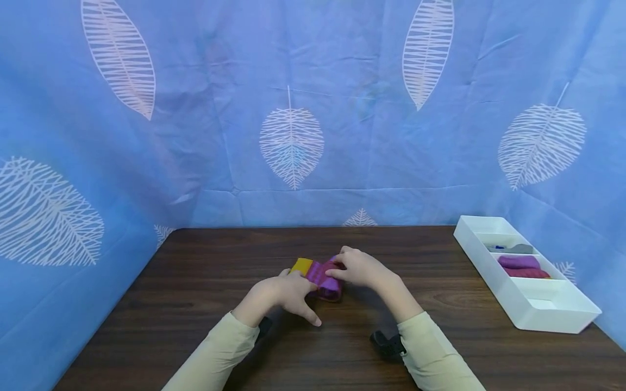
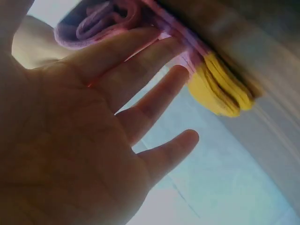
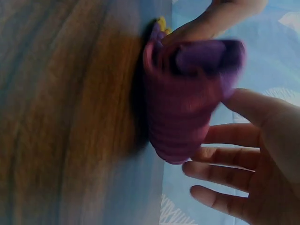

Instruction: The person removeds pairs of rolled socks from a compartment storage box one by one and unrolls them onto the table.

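A pair of purple and maroon striped socks (image 1: 317, 274) with yellow ends lies on the table, partly rolled from its right end. My left hand (image 1: 292, 293) rests on the flat part near the yellow end. In the left wrist view its fingers (image 2: 154, 105) are straight and spread, with the tips against the fabric. My right hand (image 1: 359, 267) holds the rolled end. In the right wrist view, the thumb is at the edge of the roll (image 3: 180, 110) and the fingers (image 3: 225, 164) reach round its far side.
A white divided tray (image 1: 494, 282) stands at the table's right edge. One compartment holds folded purple and maroon fabric (image 1: 523, 266); another holds a grey item (image 1: 520, 248) and a small blue one. A blue leaf-patterned curtain (image 1: 342, 152) hangs behind the brown table (image 1: 220, 255).
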`<state>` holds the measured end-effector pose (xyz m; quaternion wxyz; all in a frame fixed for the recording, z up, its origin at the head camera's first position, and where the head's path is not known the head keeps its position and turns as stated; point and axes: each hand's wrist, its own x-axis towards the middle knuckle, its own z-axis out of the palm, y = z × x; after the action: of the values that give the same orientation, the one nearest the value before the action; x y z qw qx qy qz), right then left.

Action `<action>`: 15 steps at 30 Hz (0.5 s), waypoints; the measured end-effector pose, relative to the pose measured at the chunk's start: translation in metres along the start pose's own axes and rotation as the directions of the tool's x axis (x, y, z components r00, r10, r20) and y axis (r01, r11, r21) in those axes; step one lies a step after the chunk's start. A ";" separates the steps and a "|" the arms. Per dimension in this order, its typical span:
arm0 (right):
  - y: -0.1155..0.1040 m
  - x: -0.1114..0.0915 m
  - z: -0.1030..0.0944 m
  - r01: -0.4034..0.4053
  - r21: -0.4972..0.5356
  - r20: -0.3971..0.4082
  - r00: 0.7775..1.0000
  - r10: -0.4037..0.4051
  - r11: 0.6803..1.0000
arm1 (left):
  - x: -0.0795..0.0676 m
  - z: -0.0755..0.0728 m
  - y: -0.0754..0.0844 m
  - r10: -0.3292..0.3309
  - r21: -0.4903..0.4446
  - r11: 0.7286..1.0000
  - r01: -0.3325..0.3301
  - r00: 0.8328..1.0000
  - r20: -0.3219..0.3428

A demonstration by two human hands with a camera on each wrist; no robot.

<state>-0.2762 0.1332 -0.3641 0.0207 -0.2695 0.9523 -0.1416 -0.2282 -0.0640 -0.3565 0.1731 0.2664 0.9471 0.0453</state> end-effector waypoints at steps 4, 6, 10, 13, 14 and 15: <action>-0.002 0.002 0.003 0.032 -0.007 0.025 0.999 -0.032 0.999 | -0.010 0.005 0.005 0.047 0.059 0.997 -0.048 0.999 0.007; -0.004 0.003 0.004 0.044 0.001 0.043 0.998 -0.044 0.999 | -0.014 0.008 0.005 0.074 0.057 0.996 -0.075 0.997 0.018; -0.004 0.010 0.004 0.125 0.023 0.074 0.989 -0.126 0.992 | -0.020 0.012 0.003 0.142 0.040 0.989 -0.143 0.989 0.045; 0.000 0.016 0.005 0.190 0.053 0.096 0.976 -0.195 0.980 | -0.023 0.015 0.002 0.196 0.027 0.980 -0.198 0.979 0.063; 0.001 0.017 0.005 0.206 0.062 0.105 0.972 -0.212 0.977 | -0.023 0.015 0.002 0.208 0.021 0.977 -0.210 0.976 0.070; 0.003 0.018 0.005 0.217 0.070 0.114 0.968 -0.224 0.974 | -0.024 0.016 0.002 0.215 0.015 0.976 -0.217 0.974 0.074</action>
<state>-0.2921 0.1252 -0.3694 0.0704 -0.3813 0.9089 -0.1532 -0.2027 -0.0752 -0.3635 0.1981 0.3712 0.9061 0.0432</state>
